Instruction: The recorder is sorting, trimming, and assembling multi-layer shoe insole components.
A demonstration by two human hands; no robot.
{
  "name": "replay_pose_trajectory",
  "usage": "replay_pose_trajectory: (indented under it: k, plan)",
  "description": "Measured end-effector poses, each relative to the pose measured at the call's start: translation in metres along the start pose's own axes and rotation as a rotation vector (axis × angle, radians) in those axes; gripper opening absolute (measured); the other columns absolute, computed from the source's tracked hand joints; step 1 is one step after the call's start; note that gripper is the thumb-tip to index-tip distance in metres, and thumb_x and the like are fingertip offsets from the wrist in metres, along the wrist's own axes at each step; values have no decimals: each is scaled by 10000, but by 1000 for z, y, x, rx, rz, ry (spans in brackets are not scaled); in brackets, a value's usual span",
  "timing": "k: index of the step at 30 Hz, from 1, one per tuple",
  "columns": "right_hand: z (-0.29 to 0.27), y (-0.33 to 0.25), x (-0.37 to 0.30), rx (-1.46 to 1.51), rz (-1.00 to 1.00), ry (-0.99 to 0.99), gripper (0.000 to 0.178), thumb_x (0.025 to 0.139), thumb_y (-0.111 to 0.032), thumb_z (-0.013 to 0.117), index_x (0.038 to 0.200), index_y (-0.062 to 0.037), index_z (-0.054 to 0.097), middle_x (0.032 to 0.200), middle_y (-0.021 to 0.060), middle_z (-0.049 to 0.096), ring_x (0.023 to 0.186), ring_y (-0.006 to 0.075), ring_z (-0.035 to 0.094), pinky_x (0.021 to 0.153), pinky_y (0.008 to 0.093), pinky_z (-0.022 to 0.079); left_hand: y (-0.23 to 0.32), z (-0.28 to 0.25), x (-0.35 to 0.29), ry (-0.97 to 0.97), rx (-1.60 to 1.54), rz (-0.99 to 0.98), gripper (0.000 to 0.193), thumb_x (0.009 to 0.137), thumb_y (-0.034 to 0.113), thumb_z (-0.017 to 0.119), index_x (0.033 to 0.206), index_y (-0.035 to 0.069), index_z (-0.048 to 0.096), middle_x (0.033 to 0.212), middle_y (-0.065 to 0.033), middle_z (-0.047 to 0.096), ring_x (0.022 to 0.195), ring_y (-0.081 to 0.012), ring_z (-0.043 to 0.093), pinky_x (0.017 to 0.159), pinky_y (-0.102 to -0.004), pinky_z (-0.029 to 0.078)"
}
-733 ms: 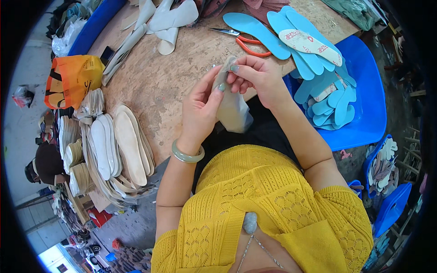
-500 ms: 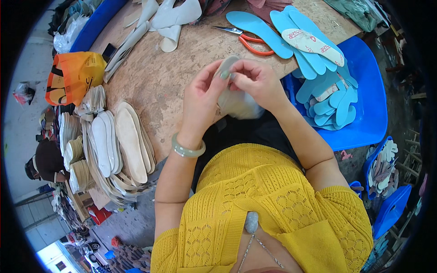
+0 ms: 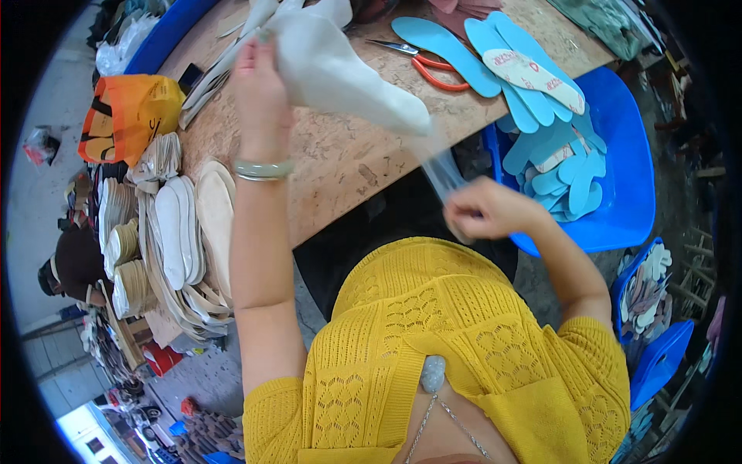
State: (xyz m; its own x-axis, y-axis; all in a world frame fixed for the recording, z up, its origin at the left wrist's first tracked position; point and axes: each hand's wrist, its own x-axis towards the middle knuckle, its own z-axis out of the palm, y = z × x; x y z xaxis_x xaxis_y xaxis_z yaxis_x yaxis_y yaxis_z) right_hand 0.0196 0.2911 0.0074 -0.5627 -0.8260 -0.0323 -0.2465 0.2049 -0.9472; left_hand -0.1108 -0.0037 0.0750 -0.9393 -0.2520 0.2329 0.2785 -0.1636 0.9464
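Observation:
My left hand (image 3: 263, 97) is raised over the wooden table (image 3: 340, 166), its fingers closed on the end of a pale, foot-shaped sheet piece (image 3: 348, 77). That piece stretches rightward from the hand and narrows to a rounded tip. From near the tip a thin translucent strip (image 3: 442, 168) runs down, pulled taut, to my right hand (image 3: 487, 210), which is closed on it in front of the table's edge. The strip is smeared by motion. Beyond lie red-handled scissors (image 3: 440, 73) and light blue insoles (image 3: 444, 52), touched by neither hand.
At the right stands a blue bin (image 3: 630, 185) full of blue insoles. Left of my arm are stacks of cream insole-shaped pieces (image 3: 179, 232) and an orange bag (image 3: 131, 120). More pale cut sheets (image 3: 212, 85) lie at the far left.
My hands were close together over the table's edge; now they are far apart. The left moved up and left with the pale piece, the right down and right, with the strip stretched between.

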Motion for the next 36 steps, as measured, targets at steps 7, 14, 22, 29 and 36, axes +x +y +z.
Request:
replay_pose_trajectory:
  k: [7,14,22,29,36]
  plan:
    - [-1,-12,-147,-101,1031,-184,225,780,-204,634,921,-38,688,771,126,684,732,273,676,664,334,533,26,-7,-5,-126,66,166,245,972,218,591,1082,4,637,926,-9,658,825,-60,573,736,-196,468]
    - [-28,-70,-21,-105,16,676,704,736,-153,780,1372,-66,490,1253,91,605,1118,183,571,964,323,437,40,36,-82,-566,324,110,268,971,123,570,1229,53,588,973,-24,659,878,-67,583,760,-201,472]
    - [-29,-53,105,27,-207,819,277,840,-177,683,1079,-47,633,907,63,680,848,137,638,758,287,503,22,-20,-117,-464,-81,-478,328,933,162,623,1217,23,535,1128,-61,634,969,-115,609,867,-261,478]
    - [-11,11,95,183,-99,1003,229,823,-78,650,1045,-36,615,927,77,668,863,174,651,759,300,511,2,-89,-125,-306,218,-577,206,939,90,598,1120,8,541,1026,-45,639,915,-87,584,838,-226,460]
    - [4,33,100,-375,-173,1001,172,815,-33,620,985,-59,628,966,133,627,902,310,635,784,402,517,-18,-101,-107,-335,700,-370,204,911,107,658,1062,47,536,821,26,587,722,-34,487,617,-181,386]
